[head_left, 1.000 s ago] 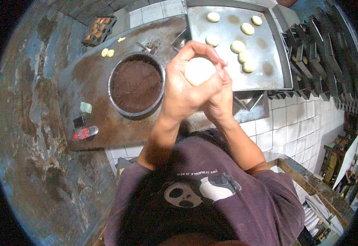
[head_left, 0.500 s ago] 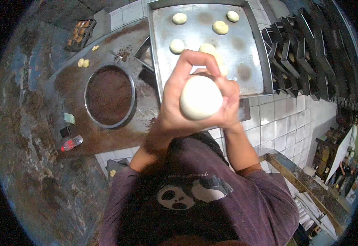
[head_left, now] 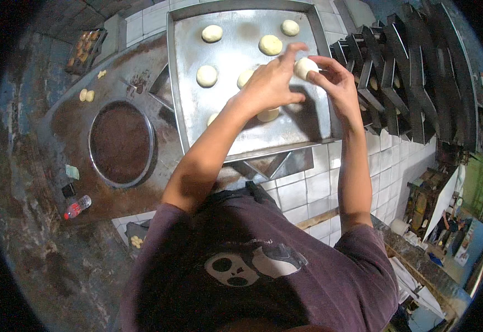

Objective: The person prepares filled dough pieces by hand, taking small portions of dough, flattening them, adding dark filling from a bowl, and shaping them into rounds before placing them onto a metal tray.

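Note:
A pale dough ball (head_left: 305, 68) is held in the fingertips of my right hand (head_left: 338, 88), over the right part of a metal baking tray (head_left: 189, 52). My left hand (head_left: 272, 83) is beside it with fingers spread and nothing in them, above the tray. Several round dough balls rest spaced out on the tray, among them one at the far left (head_left: 212, 34), one at the far right (head_left: 291, 27) and a yellower, flatter one (head_left: 270, 45). My left hand and forearm partly cover others near the tray's middle and front.
Left of the tray, a round metal bowl (head_left: 152, 145) of dark brown filling stands on the worn table. Small dough pieces (head_left: 86, 95), a bottle with a red cap (head_left: 78, 207) and a tray of browned buns (head_left: 85, 51) lie farther left. A rack of dark trays (head_left: 391, 83) is at right.
Both hands were cupped together around the dough ball close to me. They have since parted and moved out over the tray, the ball now in my right hand. The view has shifted slightly.

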Tool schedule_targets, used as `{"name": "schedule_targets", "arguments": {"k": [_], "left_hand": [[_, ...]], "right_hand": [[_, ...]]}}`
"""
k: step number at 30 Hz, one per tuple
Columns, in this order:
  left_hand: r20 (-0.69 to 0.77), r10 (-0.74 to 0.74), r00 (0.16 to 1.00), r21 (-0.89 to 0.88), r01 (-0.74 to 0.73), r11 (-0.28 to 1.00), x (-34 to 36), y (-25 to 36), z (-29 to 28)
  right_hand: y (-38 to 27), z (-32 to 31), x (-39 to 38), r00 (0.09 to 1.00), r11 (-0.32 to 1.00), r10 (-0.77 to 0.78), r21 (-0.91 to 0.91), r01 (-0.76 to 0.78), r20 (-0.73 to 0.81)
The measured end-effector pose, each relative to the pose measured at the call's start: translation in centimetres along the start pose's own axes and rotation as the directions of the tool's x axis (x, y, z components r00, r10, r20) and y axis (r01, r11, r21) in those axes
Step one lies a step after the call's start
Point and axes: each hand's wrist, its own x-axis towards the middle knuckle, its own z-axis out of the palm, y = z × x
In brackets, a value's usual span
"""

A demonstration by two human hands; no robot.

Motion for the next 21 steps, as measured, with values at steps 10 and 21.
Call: {"name": "schedule_targets", "arguments": {"k": [10,21], "left_hand": [[-0.214,-0.332,0.919,-0.028,0.334,0.942,-7.3,-1.0,-6.8],[-0.320,-0.490,0.811,-0.340,0.384,0.858,-16.6,0.3,-9.5]], "right_hand": [[9.6,2.7,4.0,0.926,0.242,-0.185,-0.898,0.367,0.329],[8.0,-0.4,6.8,0.963,0.642,-0.048,-0.731,0.234,0.266]]}}
